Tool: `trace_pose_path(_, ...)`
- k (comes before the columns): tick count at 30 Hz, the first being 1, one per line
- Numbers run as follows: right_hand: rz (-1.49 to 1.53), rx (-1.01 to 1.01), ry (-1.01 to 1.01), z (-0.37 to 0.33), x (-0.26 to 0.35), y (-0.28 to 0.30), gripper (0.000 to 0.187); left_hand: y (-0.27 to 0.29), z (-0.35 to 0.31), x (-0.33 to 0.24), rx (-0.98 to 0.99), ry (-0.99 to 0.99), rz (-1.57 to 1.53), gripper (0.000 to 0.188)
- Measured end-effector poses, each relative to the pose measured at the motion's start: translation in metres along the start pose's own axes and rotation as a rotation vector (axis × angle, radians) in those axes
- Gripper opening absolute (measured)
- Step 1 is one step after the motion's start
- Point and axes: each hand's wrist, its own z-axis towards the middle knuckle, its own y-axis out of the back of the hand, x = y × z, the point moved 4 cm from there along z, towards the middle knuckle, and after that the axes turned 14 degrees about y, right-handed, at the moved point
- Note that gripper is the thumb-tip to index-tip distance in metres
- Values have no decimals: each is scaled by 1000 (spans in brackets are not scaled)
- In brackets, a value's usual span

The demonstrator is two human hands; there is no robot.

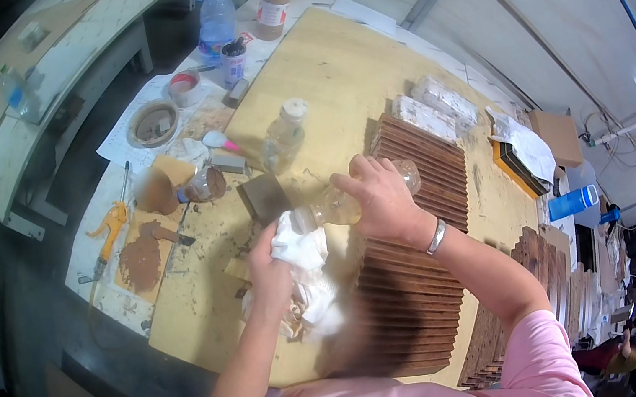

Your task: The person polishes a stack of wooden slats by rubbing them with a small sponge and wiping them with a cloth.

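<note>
My right hand [379, 198] grips a clear plastic bottle [338, 207] with yellowish liquid, held on its side. The bottle's mouth end points left, against a bunched white cloth [298, 246]. My left hand [266, 260] has its fingers closed on that cloth, partly hidden behind it. More crumpled white cloth [314, 297] hangs or lies just below; I cannot tell whether it is the same piece. Under my right forearm lies a stack of dark brown ridged strips [411, 292]. A grey-brown block [264, 198] sits beyond my left hand.
Farther off stands a capped clear bottle [285, 138]. To the left lie a jar [207, 184], an orange-handled tool [112, 233], and brown paste [140, 259] on a board. Tape rolls [186, 90] and larger bottles [217, 22] are at the back. White wrapped blocks [423, 117] rest beyond the strips.
</note>
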Motion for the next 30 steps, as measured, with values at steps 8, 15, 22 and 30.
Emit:
trace_pose_path(8, -36, -44, 23, 2, 6, 8, 50, 0, -13, -5, 19, 2, -13, 43)
trace_pose_path(15, 342, -323, -236, 18, -36, -5, 63, 9, -26, -17, -26, -23, 78, 47)
trace_pose_path(22, 748, -679, -473, 47, -103, -65, 76, 18, -42, -17, -68, -204, 433, 50)
trace_pose_path(30, 633, -482, -671, 4, -133, -88, 95, -39, -82, -22, 70, -459, 977, 46)
